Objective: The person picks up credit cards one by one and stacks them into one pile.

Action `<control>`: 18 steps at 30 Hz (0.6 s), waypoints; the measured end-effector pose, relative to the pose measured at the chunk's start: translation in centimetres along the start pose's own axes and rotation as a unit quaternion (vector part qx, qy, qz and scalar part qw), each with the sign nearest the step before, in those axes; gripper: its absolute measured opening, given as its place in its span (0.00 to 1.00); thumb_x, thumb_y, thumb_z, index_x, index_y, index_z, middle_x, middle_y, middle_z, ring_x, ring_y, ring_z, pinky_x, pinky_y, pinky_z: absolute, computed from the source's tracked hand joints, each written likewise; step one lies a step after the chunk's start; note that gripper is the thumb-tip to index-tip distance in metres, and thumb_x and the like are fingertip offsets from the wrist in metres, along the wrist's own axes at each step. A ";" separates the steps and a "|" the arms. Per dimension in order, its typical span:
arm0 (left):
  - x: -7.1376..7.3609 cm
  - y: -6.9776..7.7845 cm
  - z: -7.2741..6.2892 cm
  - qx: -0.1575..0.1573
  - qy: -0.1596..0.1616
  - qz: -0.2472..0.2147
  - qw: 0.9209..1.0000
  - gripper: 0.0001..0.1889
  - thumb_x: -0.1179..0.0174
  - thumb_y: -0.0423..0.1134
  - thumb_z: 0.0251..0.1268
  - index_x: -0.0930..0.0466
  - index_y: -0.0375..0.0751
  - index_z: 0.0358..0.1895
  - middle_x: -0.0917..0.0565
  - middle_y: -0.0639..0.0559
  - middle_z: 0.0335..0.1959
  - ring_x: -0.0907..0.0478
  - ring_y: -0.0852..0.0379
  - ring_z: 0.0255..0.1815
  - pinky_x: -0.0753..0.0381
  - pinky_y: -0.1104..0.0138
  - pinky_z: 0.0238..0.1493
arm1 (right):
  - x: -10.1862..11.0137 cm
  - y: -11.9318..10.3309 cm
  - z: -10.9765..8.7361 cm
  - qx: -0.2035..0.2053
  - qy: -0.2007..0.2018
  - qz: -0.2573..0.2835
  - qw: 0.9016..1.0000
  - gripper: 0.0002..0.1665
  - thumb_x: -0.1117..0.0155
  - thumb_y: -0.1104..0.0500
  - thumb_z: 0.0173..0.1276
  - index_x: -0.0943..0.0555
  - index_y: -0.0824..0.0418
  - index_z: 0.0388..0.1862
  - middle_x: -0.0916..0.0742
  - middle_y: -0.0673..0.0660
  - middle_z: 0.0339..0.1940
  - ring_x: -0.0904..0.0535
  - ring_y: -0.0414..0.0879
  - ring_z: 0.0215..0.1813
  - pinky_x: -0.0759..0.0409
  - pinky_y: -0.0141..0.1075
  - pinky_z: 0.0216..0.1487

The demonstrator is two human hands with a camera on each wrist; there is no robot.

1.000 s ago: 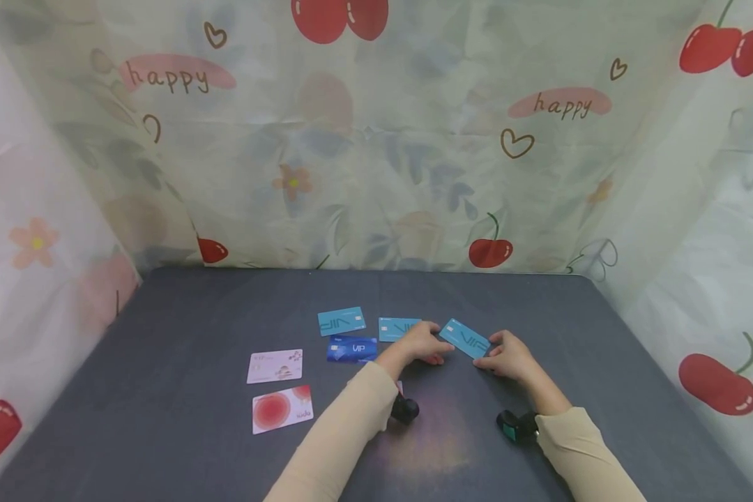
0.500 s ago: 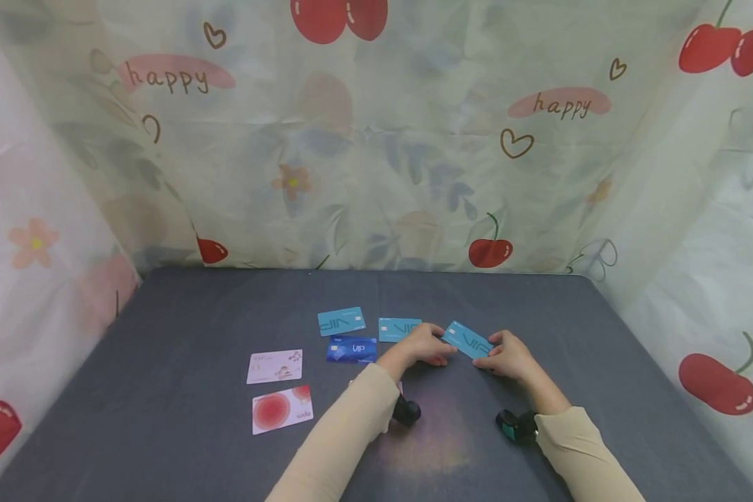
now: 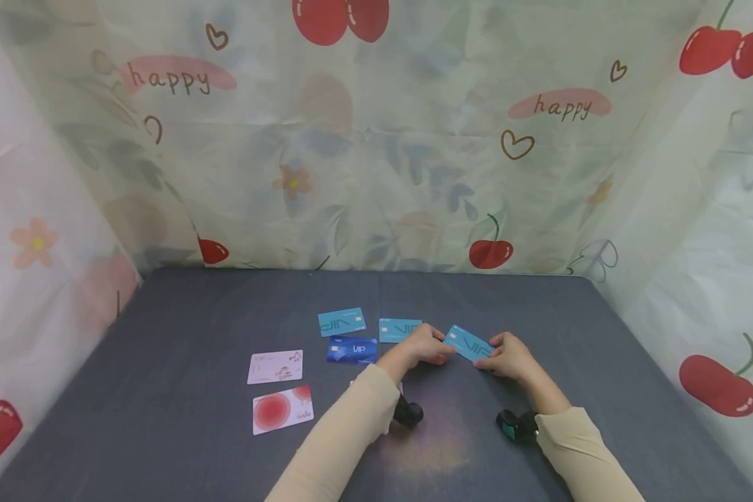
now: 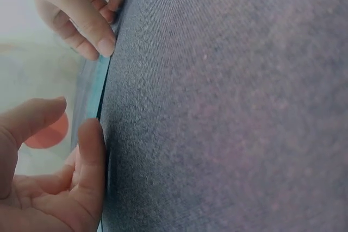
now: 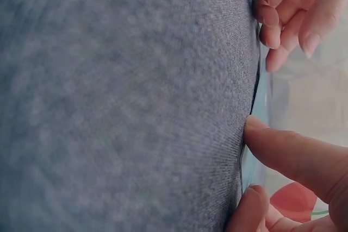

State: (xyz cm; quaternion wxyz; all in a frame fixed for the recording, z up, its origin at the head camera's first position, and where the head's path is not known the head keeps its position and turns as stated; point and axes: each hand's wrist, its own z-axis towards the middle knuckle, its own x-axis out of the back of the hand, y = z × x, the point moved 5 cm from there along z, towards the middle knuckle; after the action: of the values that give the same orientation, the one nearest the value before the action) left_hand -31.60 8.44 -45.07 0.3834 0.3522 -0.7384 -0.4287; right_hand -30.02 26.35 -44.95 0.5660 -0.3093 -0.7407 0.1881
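A light-blue VIP card (image 3: 466, 341) lies slantwise on the dark table between my two hands. My right hand (image 3: 510, 357) pinches its right end, thumb on the near edge and a finger on the far one. At its left end is my left hand (image 3: 422, 345). In the left wrist view the left index fingertip (image 4: 91, 131) is right at the edge of the card (image 4: 98, 85), while the left thumb (image 4: 46, 115) stands away from it. Beside the left hand lies another light-blue VIP card (image 3: 397, 330), partly covered by that hand.
Farther left are a third light-blue VIP card (image 3: 341, 322), a dark blue VIP card (image 3: 351, 350), a pale pink card (image 3: 275, 367) and a white card with red circles (image 3: 282, 410). The left sleeve (image 3: 351, 432) mostly hides one more card. A patterned curtain (image 3: 364, 174) encloses the table.
The light-blue card between the hands has slid slightly right and toward me. My left hand has shifted a little right with it; the right hand has barely moved.
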 end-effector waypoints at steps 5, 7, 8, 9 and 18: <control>0.1 0.1 -0.3 0.006 0.015 0.006 1.000 0.22 0.39 0.38 0.60 0.28 0.31 0.56 0.20 0.44 0.46 0.16 0.57 0.39 0.21 0.68 0.45 | -0.1 0.0 -0.1 -0.004 -0.003 -0.004 1.000 0.35 0.28 0.59 0.52 0.36 0.73 0.51 0.26 0.67 0.41 0.25 0.50 0.36 0.20 0.36 0.33; 0.1 0.1 -0.4 0.007 0.018 0.005 1.000 0.22 0.39 0.39 0.60 0.28 0.32 0.55 0.20 0.44 0.46 0.17 0.57 0.40 0.22 0.68 0.46 | -0.1 0.0 -0.1 -0.004 -0.002 -0.004 1.000 0.35 0.28 0.59 0.52 0.36 0.73 0.51 0.26 0.68 0.42 0.25 0.50 0.36 0.20 0.36 0.33; 0.1 0.1 -0.4 0.008 0.018 0.003 1.000 0.22 0.39 0.39 0.61 0.28 0.32 0.55 0.20 0.44 0.46 0.17 0.56 0.40 0.22 0.68 0.46 | 0.0 0.0 -0.1 -0.002 -0.001 -0.003 1.000 0.35 0.28 0.59 0.52 0.36 0.73 0.51 0.27 0.68 0.42 0.25 0.50 0.36 0.20 0.36 0.33; 0.1 0.1 -0.4 0.008 0.018 0.001 1.000 0.21 0.40 0.39 0.61 0.28 0.33 0.56 0.20 0.45 0.46 0.17 0.57 0.39 0.22 0.68 0.46 | 0.0 0.0 -0.1 0.000 0.001 -0.002 1.000 0.35 0.28 0.59 0.52 0.36 0.73 0.51 0.27 0.68 0.42 0.25 0.50 0.36 0.21 0.35 0.32; -0.7 0.5 -0.3 -0.015 0.018 -0.026 0.999 0.18 0.41 0.35 0.61 0.28 0.31 0.52 0.18 0.42 0.40 0.16 0.52 0.37 0.19 0.69 0.38 | 0.0 -0.6 -0.4 0.031 0.028 -0.032 0.999 0.33 0.27 0.57 0.49 0.33 0.72 0.48 0.23 0.66 0.40 0.26 0.53 0.39 0.26 0.38 0.36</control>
State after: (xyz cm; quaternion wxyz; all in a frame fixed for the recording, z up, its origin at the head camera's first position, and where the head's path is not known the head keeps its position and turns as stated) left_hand -31.09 9.14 -44.70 0.3903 0.3728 -0.7157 -0.4432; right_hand -29.83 25.88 -44.42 0.6018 -0.2727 -0.7277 0.1840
